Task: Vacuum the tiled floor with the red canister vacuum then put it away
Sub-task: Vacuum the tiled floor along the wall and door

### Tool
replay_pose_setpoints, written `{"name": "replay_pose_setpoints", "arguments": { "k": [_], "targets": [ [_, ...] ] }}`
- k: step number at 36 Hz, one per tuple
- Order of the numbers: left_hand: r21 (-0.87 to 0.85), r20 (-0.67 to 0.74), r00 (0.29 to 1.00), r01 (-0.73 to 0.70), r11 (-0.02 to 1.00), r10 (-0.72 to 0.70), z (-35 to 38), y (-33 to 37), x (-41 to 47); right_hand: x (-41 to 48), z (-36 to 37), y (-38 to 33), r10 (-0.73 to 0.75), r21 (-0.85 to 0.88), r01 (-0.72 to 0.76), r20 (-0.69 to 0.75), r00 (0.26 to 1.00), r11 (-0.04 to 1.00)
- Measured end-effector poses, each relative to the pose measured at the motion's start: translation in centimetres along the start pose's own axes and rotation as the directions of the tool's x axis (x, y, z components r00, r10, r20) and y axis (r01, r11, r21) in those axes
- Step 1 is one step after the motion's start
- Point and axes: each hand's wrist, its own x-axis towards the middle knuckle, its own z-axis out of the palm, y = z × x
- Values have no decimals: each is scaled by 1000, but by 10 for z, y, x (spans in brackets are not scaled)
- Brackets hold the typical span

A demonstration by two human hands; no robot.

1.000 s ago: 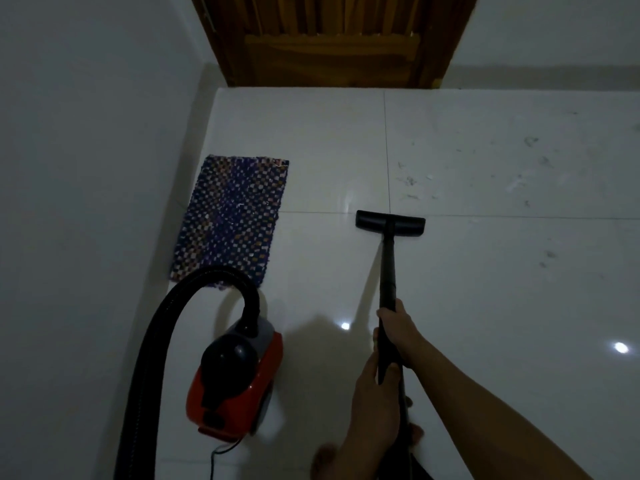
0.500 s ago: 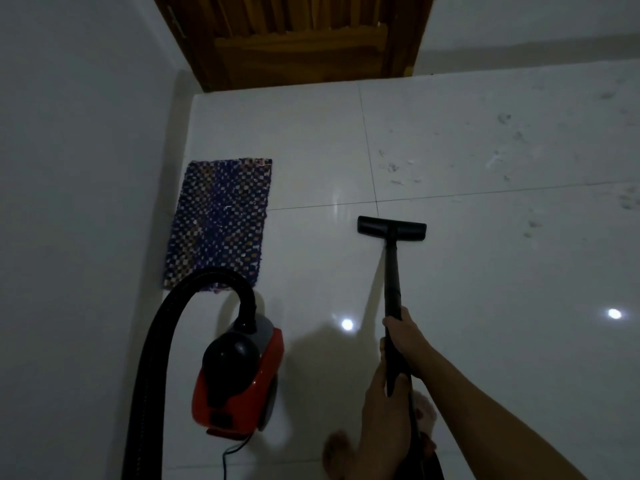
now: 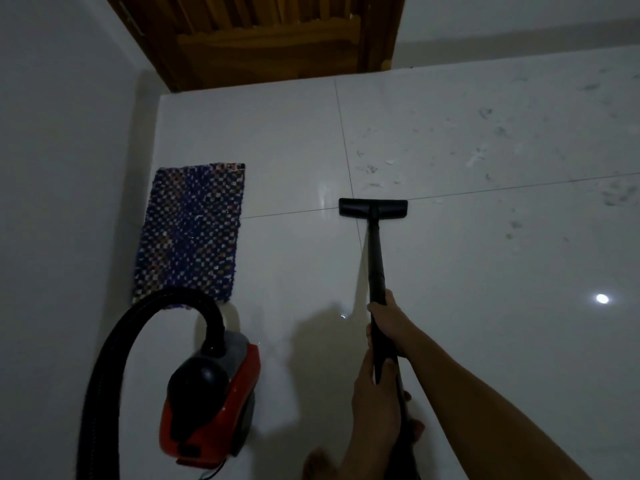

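The red canister vacuum (image 3: 211,403) stands on the white tiled floor (image 3: 485,306) at the lower left, its black hose (image 3: 114,358) arching up and down the left side. A black wand (image 3: 375,268) runs from my hands to the flat floor nozzle (image 3: 373,207), which rests on a tile joint. My right hand (image 3: 389,323) grips the wand higher up. My left hand (image 3: 375,396) grips it lower, nearer to me. Dust and debris specks (image 3: 381,168) lie just beyond the nozzle and to its right.
A blue checked woven mat (image 3: 192,230) lies by the left wall (image 3: 62,202), just beyond the vacuum. A wooden door (image 3: 270,39) closes the far end. My bare feet (image 3: 322,462) show at the bottom edge.
The nozzle has slid forward over the tile joint toward the debris. My view has drifted a little, with the door shifting right in the frame.
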Motion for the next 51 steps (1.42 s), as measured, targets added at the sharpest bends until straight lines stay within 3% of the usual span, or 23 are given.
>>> {"name": "replay_pose_setpoints", "arguments": {
  "k": [13, 21, 36, 45, 51],
  "targets": [
    [-161, -32, 997, 61, 985, -67, 39, 71, 62, 68, -23, -82, 10, -148, -6, 27, 1000, 989],
    [-144, -18, 1000, -14, 989, 12, 39, 128, 132, 121, -20, -153, -27, -184, 26, 1, 1000, 983],
    [-173, 56, 998, 9, 985, 1, 40, 240, 239, 220, -18, -276, -49, -202, 36, -60, 997, 979],
    [-71, 62, 997, -35, 997, 39, 57, 312, 295, 277, -35, -349, -72, -188, 63, -41, 997, 980],
    [-174, 65, 996, -43, 984, 55, 84, 358, 325, 310, -58, -402, -59, -223, 55, -13, 998, 973]
  ]
}}
